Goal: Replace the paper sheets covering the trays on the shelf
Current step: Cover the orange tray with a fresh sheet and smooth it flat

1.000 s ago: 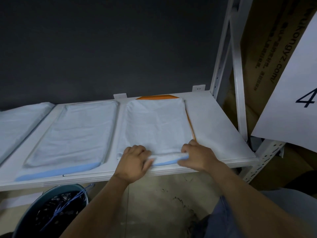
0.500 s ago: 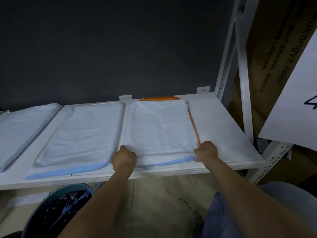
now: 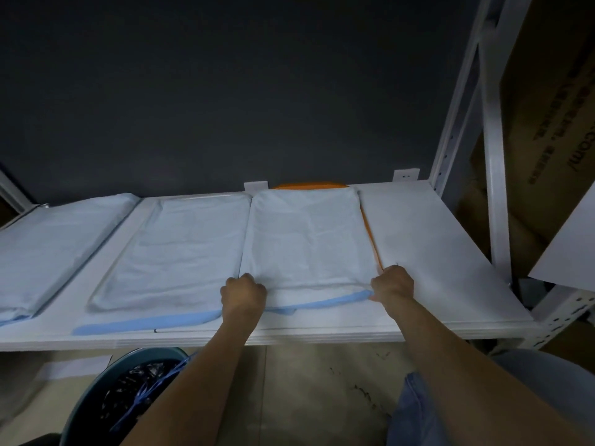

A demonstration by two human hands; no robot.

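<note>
A white paper sheet with a blue front edge lies over an orange tray on the white shelf. Only the tray's back rim and right edge show. My left hand grips the sheet's front left corner with curled fingers. My right hand grips the front right corner, at the tray's orange edge. To the left, a second sheet-covered tray and a third lie side by side on the same shelf.
A dark wall backs the shelf. The white rack upright stands at the right, with a cardboard box and a hanging white sign beyond it. Below the shelf stands a teal bin holding a dark bag and blue strands.
Both hands slid apart from the middle of the sheet's front edge out to its two front corners and curled onto them. The camera view shifted slightly.
</note>
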